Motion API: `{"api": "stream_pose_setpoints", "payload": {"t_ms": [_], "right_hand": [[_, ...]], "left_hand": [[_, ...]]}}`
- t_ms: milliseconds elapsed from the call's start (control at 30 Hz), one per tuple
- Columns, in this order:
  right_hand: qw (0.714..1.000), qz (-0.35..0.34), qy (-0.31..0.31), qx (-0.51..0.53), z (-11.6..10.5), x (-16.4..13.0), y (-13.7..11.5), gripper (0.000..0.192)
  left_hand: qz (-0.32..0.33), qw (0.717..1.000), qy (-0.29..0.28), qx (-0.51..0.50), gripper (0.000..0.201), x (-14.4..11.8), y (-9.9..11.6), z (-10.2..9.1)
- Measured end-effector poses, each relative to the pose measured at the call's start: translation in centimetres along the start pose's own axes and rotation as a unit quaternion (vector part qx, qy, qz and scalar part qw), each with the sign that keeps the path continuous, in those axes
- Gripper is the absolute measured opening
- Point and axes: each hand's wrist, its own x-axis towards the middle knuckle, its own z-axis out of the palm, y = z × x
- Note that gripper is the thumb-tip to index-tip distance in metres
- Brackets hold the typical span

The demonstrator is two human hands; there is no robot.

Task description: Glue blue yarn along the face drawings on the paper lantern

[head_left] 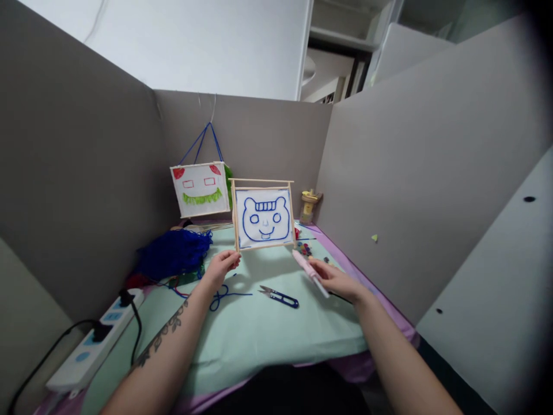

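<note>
My left hand [224, 266] pinches the lower left corner of a wooden stick frame [262, 181] and holds it up above the table. Stretched inside the frame is a white sheet [265, 218] with a bear-like face drawn in blue. My right hand [334, 276] is closed around a slim pink glue gun [307, 267], a pale stick jutting from its rear end. The gun's tip points up at the frame's lower right corner; whether they touch I cannot tell. Below, blue-handled thread snips [280, 296] lie on the pale green cloth, beside a loose blue cord [221, 296].
At back left hangs a lantern [201, 190] with a red and green face. Blue yarn [175, 253] is heaped under it. A power strip [97, 340] with plugs sits front left. Small colourful pieces [305, 249] and a jar [307, 207] stand back right. Grey panels [410, 161] enclose the table.
</note>
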Motion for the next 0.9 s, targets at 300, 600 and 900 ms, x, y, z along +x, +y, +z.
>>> {"api": "stream_pose_setpoints", "payload": {"t_ms": [300, 600, 900], "right_hand": [[0.855, -0.25, 0.081, 0.447, 4.5, 4.4, -9.7, 0.043], [0.934, -0.14, 0.231, 0.233, 5.3, 8.2, -2.8, 0.047], [0.943, -0.08, 0.25, 0.206, 4.8, 8.3, -0.9, 0.028]], "left_hand": [[0.0, 1.0, 0.005, -0.001, 0.033, -0.1, 0.3, 0.3], [0.001, 1.0, -0.002, -0.008, 0.033, 0.1, -0.2, 0.2], [-0.003, 1.0, 0.007, 0.004, 0.033, 0.1, -0.1, 0.1]]}}
